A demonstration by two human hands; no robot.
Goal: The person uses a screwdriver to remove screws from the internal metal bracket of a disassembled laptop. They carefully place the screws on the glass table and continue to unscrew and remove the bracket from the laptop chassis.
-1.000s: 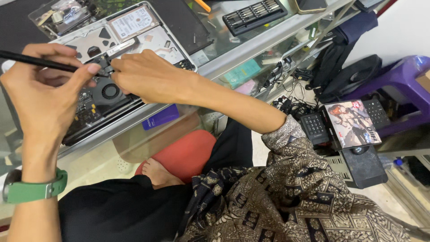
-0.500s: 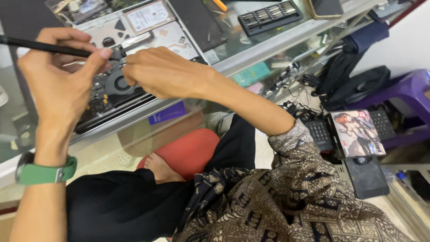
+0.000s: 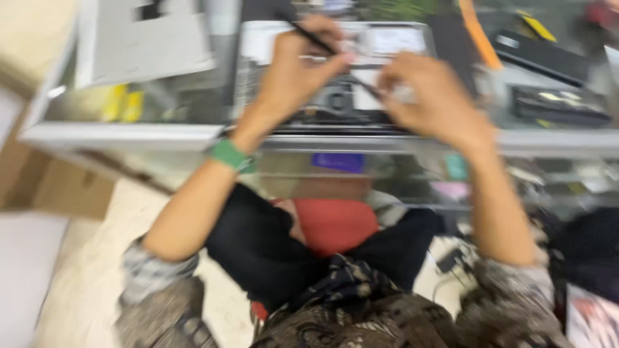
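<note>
Both hands are working over the opened laptop point(image 3: 335, 96) lying on the glass counter point(image 3: 129, 135): the left hand point(image 3: 300, 67), green band point(image 3: 231, 155) at its wrist, is pinching a thin dark tool point(image 3: 322, 46) whose tip is angling down toward the fan, while the right hand point(image 3: 432, 96) is curling beside it, its grip lost in blur. Bare boards are sitting close under that tip, so a slip is looking likely to scratch or short something
</note>
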